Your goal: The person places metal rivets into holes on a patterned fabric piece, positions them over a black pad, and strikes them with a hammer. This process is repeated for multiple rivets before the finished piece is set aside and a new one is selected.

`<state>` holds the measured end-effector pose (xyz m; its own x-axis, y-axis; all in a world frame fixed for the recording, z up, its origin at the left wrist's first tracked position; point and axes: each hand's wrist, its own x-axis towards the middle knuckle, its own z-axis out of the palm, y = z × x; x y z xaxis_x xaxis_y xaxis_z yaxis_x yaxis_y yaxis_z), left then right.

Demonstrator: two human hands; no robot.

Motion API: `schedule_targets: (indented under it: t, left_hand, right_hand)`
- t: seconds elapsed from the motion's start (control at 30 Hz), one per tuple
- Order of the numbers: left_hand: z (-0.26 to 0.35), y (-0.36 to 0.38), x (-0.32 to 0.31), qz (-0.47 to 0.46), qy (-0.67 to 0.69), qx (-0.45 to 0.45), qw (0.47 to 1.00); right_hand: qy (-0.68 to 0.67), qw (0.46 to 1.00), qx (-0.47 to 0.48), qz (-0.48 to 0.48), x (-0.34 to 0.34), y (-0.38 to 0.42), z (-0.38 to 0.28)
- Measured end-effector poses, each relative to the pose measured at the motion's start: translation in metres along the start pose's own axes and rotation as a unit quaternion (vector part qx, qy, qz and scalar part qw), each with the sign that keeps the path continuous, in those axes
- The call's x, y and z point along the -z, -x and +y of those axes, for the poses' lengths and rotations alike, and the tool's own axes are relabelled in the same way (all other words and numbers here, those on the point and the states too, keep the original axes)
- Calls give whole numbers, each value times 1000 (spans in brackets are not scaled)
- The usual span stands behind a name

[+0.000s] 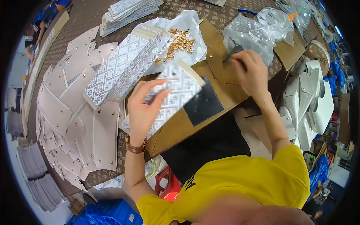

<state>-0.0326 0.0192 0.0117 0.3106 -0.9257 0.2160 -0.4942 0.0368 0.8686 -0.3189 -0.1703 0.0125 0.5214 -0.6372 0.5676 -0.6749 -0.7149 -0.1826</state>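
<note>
My left hand [144, 105], with a brown-strapped watch on its wrist, grips a white-and-grey patterned panel [180, 90] between thumb and fingers. A small dark hole or stud shows near the panel's upper end. Below the panel lies a black square pad [204, 103] on brown cardboard [221, 84]. My right hand [251, 71] is closed around a dark, slim tool [234, 51] whose kind I cannot make out, held over the cardboard. Beyond the panel, gold-coloured metal studs [182, 41] lie heaped on a white plastic bag [197, 26].
A stack of patterned panels [120, 67] leans beside the studs. Pale pink studded pieces [71, 108] cover the table's left side. Clear plastic bags [251, 32] lie at the back right. White studded pieces [305, 97] hang at the right. A red stool [170, 185] stands below.
</note>
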Motion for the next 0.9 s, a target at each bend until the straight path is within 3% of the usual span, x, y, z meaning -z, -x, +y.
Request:
schedule_targets:
  t: [0.1,0.23,0.33,0.5,0.63,0.73,0.9]
  left_hand:
    - [-8,-5,0,75,-17,15,997]
    - [-20,-7,2,93,-38,12,995]
    - [-23,-7,4,100,-24,24,994]
    - [-24,-7,4,107,5,41,993]
    - [-12,-6,4,104,33,103,989]
    - [-9,-5,4,75,9,87,993]
    - [-17,-5,-1,76,-6,33,997]
  right_hand:
    - [-118,988,100,0,-42,-30,-18]
    - [-102,988,111,-13,-83,-52,-38]
    - [-14,994,87,-58,-98,-57,-43]
    - [-101,984,137,-46,-75,-47,-36]
    - [-197,947,209,-141,-27,-15,-50]
    - [-206,927,275,-152,-18,8,-52]
    - [-178,924,307,-145,-18,20,-49]
